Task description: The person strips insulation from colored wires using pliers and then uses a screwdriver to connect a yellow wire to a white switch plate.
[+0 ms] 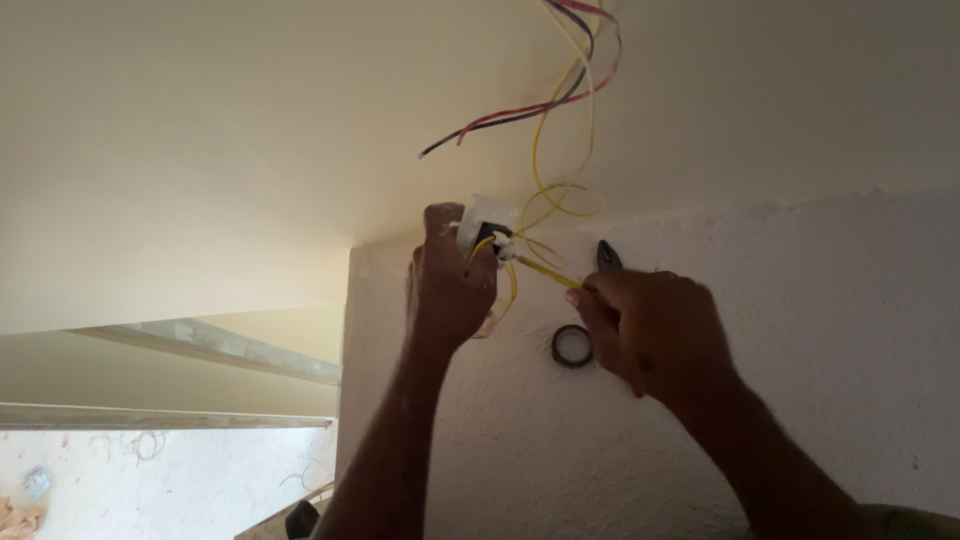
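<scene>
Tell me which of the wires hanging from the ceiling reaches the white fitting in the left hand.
The yellow wires: they loop down into the white fitting held by the left hand. The red and dark wires end loose in the air, touching nothing.

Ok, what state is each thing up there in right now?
left hand: closed around the white fitting
white fitting: held up at the ceiling corner, yellow wire entering
right hand: gripping a yellow-handled tool
yellow-handled tool: tip at the fitting
tape roll: hangs under the right hand
red and black wires: dangling loose
</scene>
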Demonstrator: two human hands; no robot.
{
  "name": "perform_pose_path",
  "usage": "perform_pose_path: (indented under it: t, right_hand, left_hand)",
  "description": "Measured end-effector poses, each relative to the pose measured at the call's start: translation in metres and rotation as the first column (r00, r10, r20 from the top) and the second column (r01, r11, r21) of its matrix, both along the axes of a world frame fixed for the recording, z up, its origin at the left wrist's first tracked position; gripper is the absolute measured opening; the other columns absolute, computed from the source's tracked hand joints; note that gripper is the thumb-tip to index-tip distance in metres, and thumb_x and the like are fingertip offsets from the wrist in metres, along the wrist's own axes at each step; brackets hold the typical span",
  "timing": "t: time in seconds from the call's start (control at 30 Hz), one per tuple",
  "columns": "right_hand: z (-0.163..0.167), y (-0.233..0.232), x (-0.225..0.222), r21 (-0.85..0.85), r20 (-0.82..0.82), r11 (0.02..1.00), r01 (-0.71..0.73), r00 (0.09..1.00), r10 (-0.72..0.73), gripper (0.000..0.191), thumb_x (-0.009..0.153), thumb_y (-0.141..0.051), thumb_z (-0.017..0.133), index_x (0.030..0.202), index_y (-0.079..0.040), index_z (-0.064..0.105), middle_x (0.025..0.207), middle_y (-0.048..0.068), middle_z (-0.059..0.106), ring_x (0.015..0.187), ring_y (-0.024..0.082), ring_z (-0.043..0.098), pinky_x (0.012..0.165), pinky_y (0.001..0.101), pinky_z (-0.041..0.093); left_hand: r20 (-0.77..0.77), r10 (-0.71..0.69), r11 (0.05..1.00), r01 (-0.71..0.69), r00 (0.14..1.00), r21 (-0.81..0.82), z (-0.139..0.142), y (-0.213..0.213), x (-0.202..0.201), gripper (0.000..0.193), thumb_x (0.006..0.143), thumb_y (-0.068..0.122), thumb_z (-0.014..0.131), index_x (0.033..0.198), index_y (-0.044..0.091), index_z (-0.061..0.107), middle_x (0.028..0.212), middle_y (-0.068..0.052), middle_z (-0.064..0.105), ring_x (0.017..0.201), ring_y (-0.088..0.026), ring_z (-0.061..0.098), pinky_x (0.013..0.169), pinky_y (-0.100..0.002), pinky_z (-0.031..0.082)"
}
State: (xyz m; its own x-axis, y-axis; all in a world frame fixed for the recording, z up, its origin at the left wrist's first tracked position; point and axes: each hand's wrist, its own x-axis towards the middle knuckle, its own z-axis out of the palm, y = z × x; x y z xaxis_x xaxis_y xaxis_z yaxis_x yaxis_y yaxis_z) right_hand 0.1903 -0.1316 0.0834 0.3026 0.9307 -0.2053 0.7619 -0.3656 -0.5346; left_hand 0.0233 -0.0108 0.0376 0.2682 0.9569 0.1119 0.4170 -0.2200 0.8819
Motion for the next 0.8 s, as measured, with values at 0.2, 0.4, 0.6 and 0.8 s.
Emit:
perform_pose_path:
  t: [0.2,0.4,0.6,0.8]
  right_hand:
    - [-0.004,0.002,0.005,-0.188,-0.439,0.952,0.242,0.846,-0.302,0.036,0.100,-0.036,0.067,0.090,-0.004,0.078,0.053,0.014,0.057,0.039,0.021,0.047,0.044,0.0389,0.040]
    - [-0.005,-0.008,-0.002,0.412,0.269,0.897,-0.162,0.962,0.050,0.025,0.088,-0.035,0.074,0.094,-0.010,0.077,0.057,0.005,0.067,0.049,0.018,0.061,0.050,0.0350,0.049]
    - [-0.012,-0.003,-0.006,0.174,-0.024,0.984,0.047,0.999,-0.044,0.026,0.091,-0.037,0.075,0.094,-0.010,0.076,0.058,0.006,0.069,0.048,0.020,0.065,0.050,0.0360,0.052]
    - [-0.018,-0.008,-0.002,0.389,0.290,0.894,-0.222,0.951,0.110,0.025,0.092,-0.029,0.073,0.098,-0.005,0.074,0.068,0.010,0.072,0.051,0.018,0.065,0.048,0.0344,0.051]
  left_hand:
    - [-0.057,-0.054,0.992,0.060,0.997,0.108,0.004,0.004,-0.006,0.043,0.086,0.015,0.065,0.123,0.006,0.046,0.105,-0.023,0.077,0.092,-0.042,0.074,0.084,-0.051,0.056]
    - [-0.028,-0.007,1.000,0.007,1.000,0.007,0.005,0.002,-0.007,0.039,0.088,0.016,0.062,0.122,0.008,0.046,0.105,-0.021,0.077,0.092,-0.041,0.076,0.083,-0.050,0.058]
    - [-0.190,-0.020,0.999,0.029,0.982,0.041,0.007,0.001,-0.009,0.054,0.085,0.015,0.060,0.139,0.011,0.050,0.094,-0.022,0.077,0.090,-0.042,0.074,0.085,-0.050,0.056]
    - [-0.122,-0.042,0.999,0.045,0.992,0.021,0.006,0.000,-0.006,0.056,0.083,0.016,0.057,0.139,0.008,0.052,0.094,-0.021,0.077,0.086,-0.038,0.078,0.086,-0.046,0.060]
